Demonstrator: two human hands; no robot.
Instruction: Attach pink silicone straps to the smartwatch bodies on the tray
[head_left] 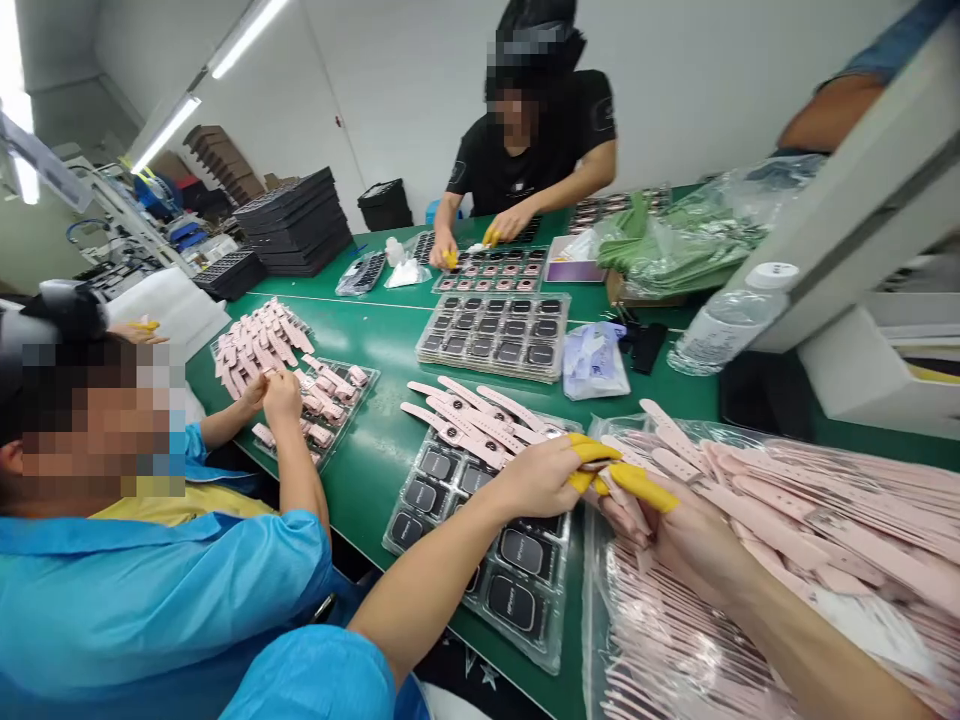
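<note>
My left hand (551,472), with yellow finger covers, is closed in a pinch on a small dark part whose details are hidden by the fingers. Close beside it, my right hand (660,515), also with yellow covers, grips a pink strap (628,505) that hangs down from the fingers. Below my hands lies a clear tray (551,640) of square black watch faces. Several pink straps with round dark pieces (469,420) rest across its far end. To the right, a large plastic bag (592,620) holds many pink straps (817,530).
A stack of clear trays (491,335), a purple-white packet (595,362) and a plastic bottle (735,318) stand beyond my hands. At left, a person in blue (150,600) handles pink straps. Across the green table (360,420), another person (525,150) works over a tray.
</note>
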